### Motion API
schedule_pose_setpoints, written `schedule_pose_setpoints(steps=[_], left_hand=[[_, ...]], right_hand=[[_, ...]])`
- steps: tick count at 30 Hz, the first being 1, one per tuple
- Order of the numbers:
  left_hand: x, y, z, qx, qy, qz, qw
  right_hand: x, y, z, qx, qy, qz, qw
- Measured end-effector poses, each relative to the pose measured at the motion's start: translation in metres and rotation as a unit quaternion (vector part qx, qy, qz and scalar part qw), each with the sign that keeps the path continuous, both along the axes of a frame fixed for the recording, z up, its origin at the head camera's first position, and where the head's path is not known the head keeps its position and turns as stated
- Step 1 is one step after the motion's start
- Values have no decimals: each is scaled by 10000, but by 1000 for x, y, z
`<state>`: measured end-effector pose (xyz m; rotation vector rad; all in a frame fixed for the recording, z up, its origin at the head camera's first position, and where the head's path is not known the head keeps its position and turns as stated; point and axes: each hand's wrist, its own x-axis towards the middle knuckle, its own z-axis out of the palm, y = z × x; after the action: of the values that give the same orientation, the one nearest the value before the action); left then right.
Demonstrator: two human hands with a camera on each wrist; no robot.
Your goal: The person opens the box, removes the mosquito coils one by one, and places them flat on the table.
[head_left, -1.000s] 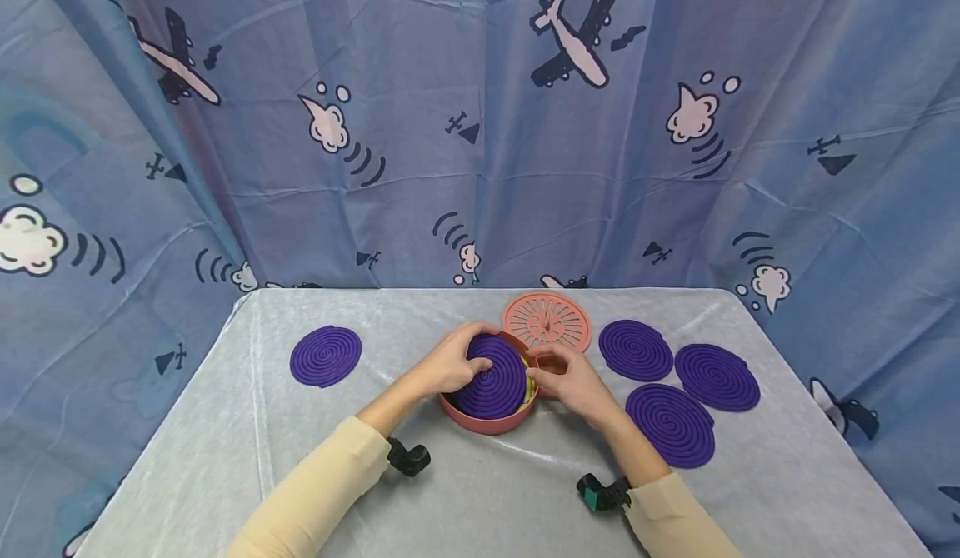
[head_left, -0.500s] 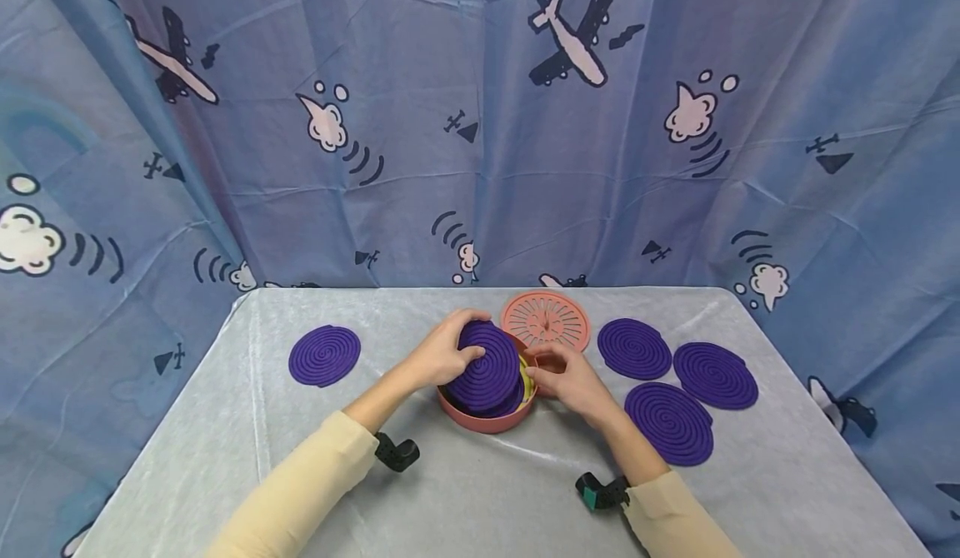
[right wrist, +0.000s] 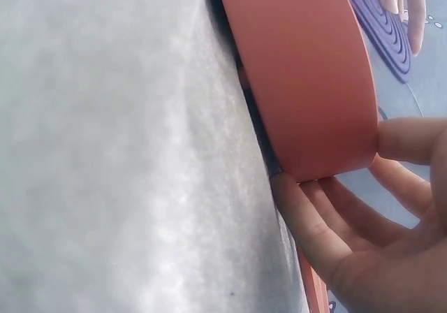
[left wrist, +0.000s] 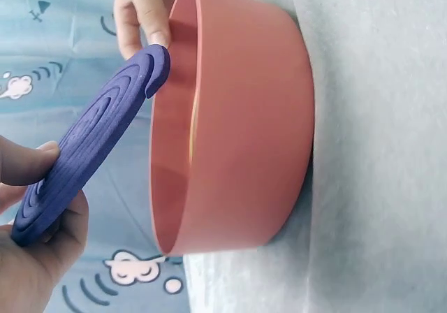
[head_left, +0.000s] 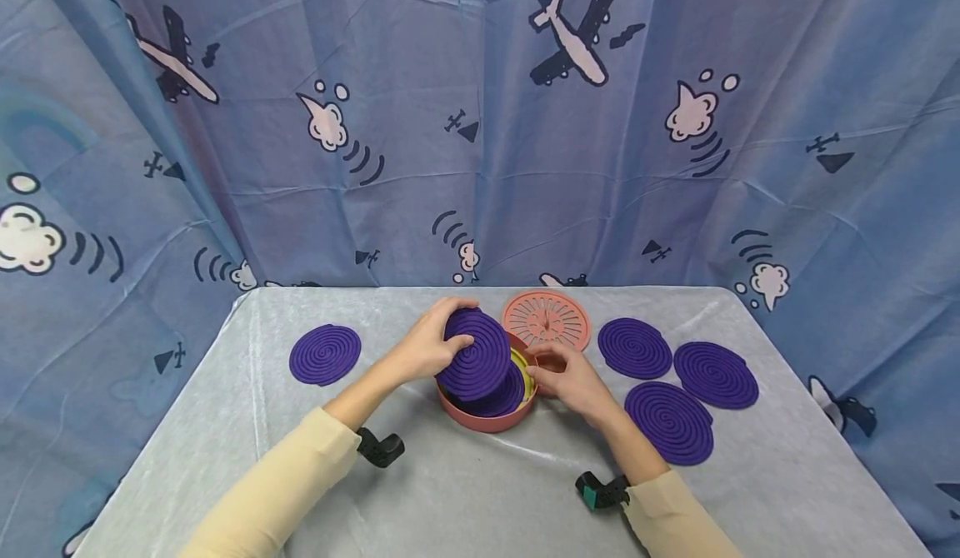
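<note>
My left hand (head_left: 431, 343) pinches a purple mosquito coil (head_left: 474, 356) by its edge, thumb on top. In the left wrist view this coil (left wrist: 91, 138) is tilted beside the rim of a round orange-pink coil box (left wrist: 251, 124), above the box's opening. The box (head_left: 487, 425) stands on the table; inside it lie another purple coil (head_left: 501, 400) and something yellow (head_left: 527, 368). My right hand (head_left: 573, 383) grips the box's right side; in the right wrist view its thumb (right wrist: 408, 140) is at the rim and the fingers lie against the wall.
A slotted orange-pink lid (head_left: 517, 316) with a spike lies behind the box. Several coils rest flat on the white cloth: one coil (head_left: 325, 356) at left, and a back coil (head_left: 635, 348), an outer coil (head_left: 716, 375) and a front coil (head_left: 669, 423) at right. A curtain (head_left: 480, 125) hangs behind.
My left hand has lifted the coil up and leftward out of the box, uncovering another coil beneath and more of the yellow thing. The right hand has stayed at the box's side.
</note>
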<state>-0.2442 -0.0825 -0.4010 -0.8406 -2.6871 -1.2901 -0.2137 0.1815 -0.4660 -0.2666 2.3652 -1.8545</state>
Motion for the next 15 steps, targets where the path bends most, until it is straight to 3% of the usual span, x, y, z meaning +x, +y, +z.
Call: schedule_pose_setpoints(steps=[10, 15], left_hand=[[2, -26, 10, 43, 143, 189, 9997], [-1, -42, 13, 84, 263, 441, 9986]], right_hand=[[-1, 2, -4, 100, 23, 69, 9999], [-2, 2, -4, 158, 29, 16, 9999]])
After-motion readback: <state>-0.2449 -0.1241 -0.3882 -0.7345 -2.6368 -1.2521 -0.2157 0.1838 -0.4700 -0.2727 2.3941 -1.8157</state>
